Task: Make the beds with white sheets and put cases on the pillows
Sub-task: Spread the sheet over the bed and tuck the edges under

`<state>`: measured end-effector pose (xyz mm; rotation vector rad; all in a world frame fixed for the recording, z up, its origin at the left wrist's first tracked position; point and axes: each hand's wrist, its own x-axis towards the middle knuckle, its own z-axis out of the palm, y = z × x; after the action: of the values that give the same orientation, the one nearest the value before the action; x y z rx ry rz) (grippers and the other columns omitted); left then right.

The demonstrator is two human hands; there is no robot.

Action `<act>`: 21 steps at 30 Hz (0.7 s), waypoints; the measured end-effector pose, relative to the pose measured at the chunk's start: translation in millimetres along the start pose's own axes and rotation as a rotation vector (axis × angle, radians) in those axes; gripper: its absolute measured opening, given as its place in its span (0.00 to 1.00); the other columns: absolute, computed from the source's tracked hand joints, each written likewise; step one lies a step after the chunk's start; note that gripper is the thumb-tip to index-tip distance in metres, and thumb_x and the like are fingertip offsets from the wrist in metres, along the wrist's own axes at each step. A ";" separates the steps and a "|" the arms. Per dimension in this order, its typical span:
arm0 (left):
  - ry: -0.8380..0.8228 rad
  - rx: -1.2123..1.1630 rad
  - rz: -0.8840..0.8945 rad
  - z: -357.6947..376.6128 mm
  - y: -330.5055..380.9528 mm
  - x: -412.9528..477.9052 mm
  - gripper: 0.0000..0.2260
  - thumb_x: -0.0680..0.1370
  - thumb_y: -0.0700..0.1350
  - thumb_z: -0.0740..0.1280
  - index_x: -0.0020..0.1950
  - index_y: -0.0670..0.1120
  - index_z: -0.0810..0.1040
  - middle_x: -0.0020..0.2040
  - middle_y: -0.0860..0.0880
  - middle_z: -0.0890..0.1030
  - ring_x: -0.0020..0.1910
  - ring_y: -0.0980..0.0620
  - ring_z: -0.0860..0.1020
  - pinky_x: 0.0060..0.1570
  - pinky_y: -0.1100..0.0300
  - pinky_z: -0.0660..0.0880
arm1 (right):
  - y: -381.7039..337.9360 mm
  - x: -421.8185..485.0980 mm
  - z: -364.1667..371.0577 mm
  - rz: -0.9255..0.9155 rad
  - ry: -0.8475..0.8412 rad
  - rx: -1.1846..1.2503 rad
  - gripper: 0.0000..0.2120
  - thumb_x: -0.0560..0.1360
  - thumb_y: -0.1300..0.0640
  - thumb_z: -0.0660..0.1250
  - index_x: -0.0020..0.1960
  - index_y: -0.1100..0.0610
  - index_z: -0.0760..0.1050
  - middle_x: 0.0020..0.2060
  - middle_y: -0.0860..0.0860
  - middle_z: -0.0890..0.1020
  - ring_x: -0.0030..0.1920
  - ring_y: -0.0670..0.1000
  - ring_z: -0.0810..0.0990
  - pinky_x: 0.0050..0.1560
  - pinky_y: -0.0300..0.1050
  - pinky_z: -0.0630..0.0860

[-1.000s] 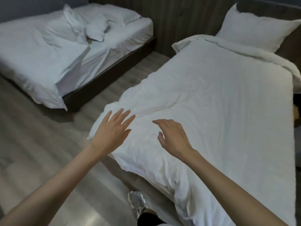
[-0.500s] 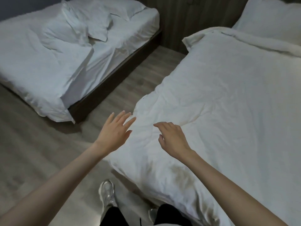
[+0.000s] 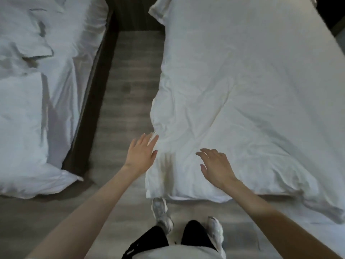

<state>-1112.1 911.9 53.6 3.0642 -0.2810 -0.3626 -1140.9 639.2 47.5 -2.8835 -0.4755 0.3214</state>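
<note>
This is a twin bedroom, most likely a hotel or guest room: two low beds stand side by side with a narrow aisle of grey wood-plank floor [image 3: 128, 75] between them. The right bed carries a smooth white duvet [image 3: 242, 94], while the left bed on a dark wooden frame [image 3: 89, 101] holds rumpled white sheets [image 3: 37, 90]. Dark vertical wood panelling [image 3: 130, 14] lines the wall behind.

The left bed [image 3: 37, 109] ran off the left edge, its bedding blurred. The right bed [image 3: 252, 90] was cut at top and right. Whether the left hand [image 3: 141, 156] touched the sheet was unclear.
</note>
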 end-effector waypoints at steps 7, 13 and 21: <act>-0.152 -0.002 0.154 53.4 -4.5 -30.9 0.29 0.78 0.54 0.65 0.77 0.50 0.60 0.76 0.45 0.63 0.73 0.44 0.65 0.66 0.50 0.67 | -37.6 -43.2 55.0 0.185 -0.103 -0.110 0.30 0.58 0.51 0.81 0.58 0.54 0.78 0.58 0.53 0.80 0.47 0.61 0.81 0.38 0.56 0.78; -0.282 0.055 0.261 119.2 15.3 -49.2 0.34 0.80 0.56 0.61 0.79 0.51 0.46 0.79 0.46 0.50 0.77 0.44 0.52 0.74 0.48 0.55 | -47.2 -58.8 112.6 0.243 -0.114 -0.089 0.32 0.66 0.52 0.76 0.68 0.53 0.71 0.68 0.54 0.71 0.62 0.63 0.74 0.53 0.61 0.75; -0.310 0.013 0.236 194.4 39.6 -28.8 0.39 0.75 0.56 0.68 0.78 0.52 0.48 0.77 0.48 0.51 0.75 0.45 0.54 0.70 0.44 0.61 | -26.4 -52.6 188.6 0.380 -0.202 -0.007 0.39 0.75 0.52 0.68 0.77 0.47 0.48 0.77 0.52 0.49 0.76 0.60 0.50 0.69 0.65 0.59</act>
<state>-1192.3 874.1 -126.2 2.9310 -0.6514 -0.8212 -1243.4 676.5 -117.3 -2.9483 0.0492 0.6743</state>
